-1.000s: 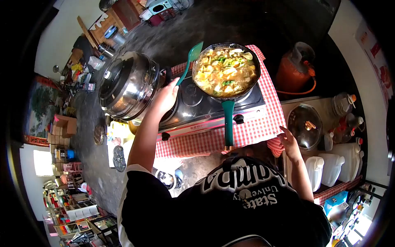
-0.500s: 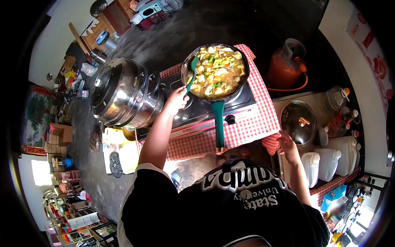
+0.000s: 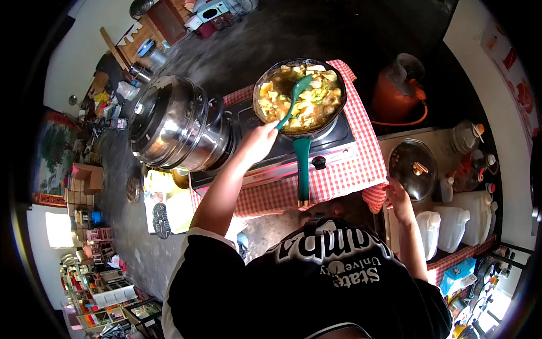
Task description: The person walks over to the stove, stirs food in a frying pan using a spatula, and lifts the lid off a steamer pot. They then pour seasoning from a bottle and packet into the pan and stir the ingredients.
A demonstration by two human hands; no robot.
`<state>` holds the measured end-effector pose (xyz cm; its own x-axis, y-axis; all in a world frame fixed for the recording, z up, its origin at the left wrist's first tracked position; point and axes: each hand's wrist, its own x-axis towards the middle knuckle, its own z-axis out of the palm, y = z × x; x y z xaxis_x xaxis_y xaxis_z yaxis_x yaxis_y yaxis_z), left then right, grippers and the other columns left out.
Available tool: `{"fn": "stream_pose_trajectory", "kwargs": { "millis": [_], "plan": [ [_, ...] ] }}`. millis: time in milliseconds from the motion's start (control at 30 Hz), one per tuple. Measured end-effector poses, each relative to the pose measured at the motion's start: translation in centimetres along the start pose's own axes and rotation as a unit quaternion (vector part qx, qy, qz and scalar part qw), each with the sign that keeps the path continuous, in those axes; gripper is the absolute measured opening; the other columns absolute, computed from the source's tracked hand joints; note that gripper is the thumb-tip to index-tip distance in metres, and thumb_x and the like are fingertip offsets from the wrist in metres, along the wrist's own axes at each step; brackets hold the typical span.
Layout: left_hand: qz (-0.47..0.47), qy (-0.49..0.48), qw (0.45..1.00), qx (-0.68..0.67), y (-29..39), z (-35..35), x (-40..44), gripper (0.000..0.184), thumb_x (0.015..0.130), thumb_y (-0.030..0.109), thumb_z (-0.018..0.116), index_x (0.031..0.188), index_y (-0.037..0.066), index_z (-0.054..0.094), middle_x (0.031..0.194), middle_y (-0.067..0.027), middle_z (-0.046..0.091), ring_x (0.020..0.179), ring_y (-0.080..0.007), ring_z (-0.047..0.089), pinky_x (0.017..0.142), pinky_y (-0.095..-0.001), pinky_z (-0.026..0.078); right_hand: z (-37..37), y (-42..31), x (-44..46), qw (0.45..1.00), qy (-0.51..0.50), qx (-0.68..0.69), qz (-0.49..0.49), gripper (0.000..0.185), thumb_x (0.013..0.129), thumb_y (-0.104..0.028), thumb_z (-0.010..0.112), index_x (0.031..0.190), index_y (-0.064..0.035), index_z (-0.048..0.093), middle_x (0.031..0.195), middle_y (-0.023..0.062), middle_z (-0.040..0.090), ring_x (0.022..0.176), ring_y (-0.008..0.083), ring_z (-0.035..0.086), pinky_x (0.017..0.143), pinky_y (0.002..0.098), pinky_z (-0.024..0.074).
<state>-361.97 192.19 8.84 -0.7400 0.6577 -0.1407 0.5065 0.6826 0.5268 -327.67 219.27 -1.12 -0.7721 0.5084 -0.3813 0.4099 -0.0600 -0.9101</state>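
My left hand (image 3: 259, 142) is closed around the handle of a green spatula (image 3: 294, 101). The spatula's blade sits over the food in a dark frying pan (image 3: 258, 79). Chunks of yellowish food with bits of green (image 3: 307, 104) lie in brown liquid in this pan. Its green handle (image 3: 303, 169) points toward me, untouched by either hand. Under the pan is a gas stove (image 3: 339, 141). My right hand (image 3: 400, 200) hangs by the corner of the red checkered cloth (image 3: 374, 198), fingers loosely apart and seemingly holding nothing.
A large steel steamer pot (image 3: 172, 124) stands on the stove's left side. To the right are a glass lid (image 3: 412, 169), several plastic jugs (image 3: 451, 226) and bottles. An orange gas cylinder (image 3: 395, 93) with a hose stands behind them. A yellow-white surface (image 3: 164, 198) is at lower left.
My left hand has moved right and slightly toward me, carrying the spatula blade from the pan's left side to its upper middle. My right hand has barely moved.
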Motion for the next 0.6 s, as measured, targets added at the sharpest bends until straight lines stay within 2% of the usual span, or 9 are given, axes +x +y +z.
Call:
{"fn": "stream_pose_trajectory", "kwargs": {
  "millis": [33, 67, 167, 267, 400, 500, 600],
  "plan": [
    [0.035, 0.014, 0.999, 0.033, 0.9, -0.2, -1.0, 0.035, 0.092, 0.022, 0.047, 0.125, 0.011, 0.05, 0.064, -0.015, 0.056, 0.056, -0.0227, 0.056, 0.055, -0.0344, 0.043, 0.1, -0.2, 0.2, 1.0, -0.008, -0.006, -0.002, 0.04, 0.09, -0.014, 0.05, 0.129, -0.0062, 0.045, 0.091, 0.0029, 0.057, 0.069, 0.0078, 0.051, 0.061, 0.0226, 0.0436],
    [-0.001, -0.007, 0.998, 0.061, 1.9, -0.6, -2.1, 0.034, 0.091, 0.023, 0.047, 0.124, 0.015, 0.05, 0.071, -0.0205, 0.057, 0.061, -0.0285, 0.059, 0.057, -0.0372, 0.044, 0.1, -0.3, 0.3, 1.0, -0.016, -0.012, -0.003, 0.04, 0.09, -0.016, 0.049, 0.129, -0.0074, 0.044, 0.091, 0.0013, 0.057, 0.067, 0.0071, 0.05, 0.059, 0.0215, 0.0432],
    [0.029, 0.007, 0.994, 0.102, 4.2, -2.2, -5.1, 0.034, 0.091, 0.023, 0.046, 0.125, 0.017, 0.05, 0.073, -0.0198, 0.06, 0.065, -0.0325, 0.061, 0.062, -0.0404, 0.047, 0.3, -0.7, 0.5, 1.0, -0.023, -0.01, 0.002, 0.041, 0.091, -0.018, 0.047, 0.131, -0.0085, 0.042, 0.091, -0.0001, 0.057, 0.065, 0.0065, 0.05, 0.057, 0.0206, 0.0432],
    [-0.003, -0.033, 0.989, 0.147, 7.1, -4.9, -8.1, 0.035, 0.091, 0.022, 0.046, 0.125, 0.017, 0.05, 0.079, -0.0199, 0.062, 0.071, -0.0348, 0.062, 0.066, -0.0417, 0.048, 0.3, -0.6, 0.9, 1.0, -0.024, -0.005, -0.002, 0.042, 0.091, -0.018, 0.048, 0.131, -0.0087, 0.041, 0.092, 0.0001, 0.058, 0.065, 0.0066, 0.051, 0.057, 0.0209, 0.0437],
    [0.065, -0.041, 0.989, 0.124, 6.2, -5.8, -9.9, 0.035, 0.09, 0.022, 0.046, 0.124, 0.016, 0.051, 0.085, -0.0206, 0.062, 0.074, -0.0345, 0.063, 0.067, -0.0417, 0.049, 0.2, 0.0, 1.3, 1.0, -0.023, -0.004, -0.008, 0.043, 0.09, -0.017, 0.048, 0.132, -0.0088, 0.041, 0.094, 0.0003, 0.058, 0.065, 0.0067, 0.051, 0.058, 0.0211, 0.0443],
    [0.065, -0.059, 0.979, 0.183, 4.4, -4.4, -8.7, 0.034, 0.09, 0.021, 0.047, 0.123, 0.016, 0.053, 0.083, -0.0201, 0.063, 0.072, -0.034, 0.063, 0.068, -0.0426, 0.049, 0.2, 1.1, 1.6, 0.999, -0.018, -0.001, -0.033, 0.043, 0.09, -0.016, 0.048, 0.131, -0.0089, 0.042, 0.095, 0.0003, 0.059, 0.065, 0.0067, 0.051, 0.058, 0.0212, 0.0443],
    [0.052, -0.035, 0.977, 0.204, 2.8, -2.6, -7.1, 0.035, 0.09, 0.022, 0.047, 0.123, 0.017, 0.052, 0.08, -0.0194, 0.063, 0.07, -0.0343, 0.062, 0.066, -0.0438, 0.049, 0.5, -0.4, 1.0, 1.0, -0.006, 0.021, -0.021, 0.039, 0.09, -0.012, 0.049, 0.128, -0.0059, 0.045, 0.09, 0.0022, 0.056, 0.069, 0.008, 0.051, 0.063, 0.0228, 0.044]
  ]
}}
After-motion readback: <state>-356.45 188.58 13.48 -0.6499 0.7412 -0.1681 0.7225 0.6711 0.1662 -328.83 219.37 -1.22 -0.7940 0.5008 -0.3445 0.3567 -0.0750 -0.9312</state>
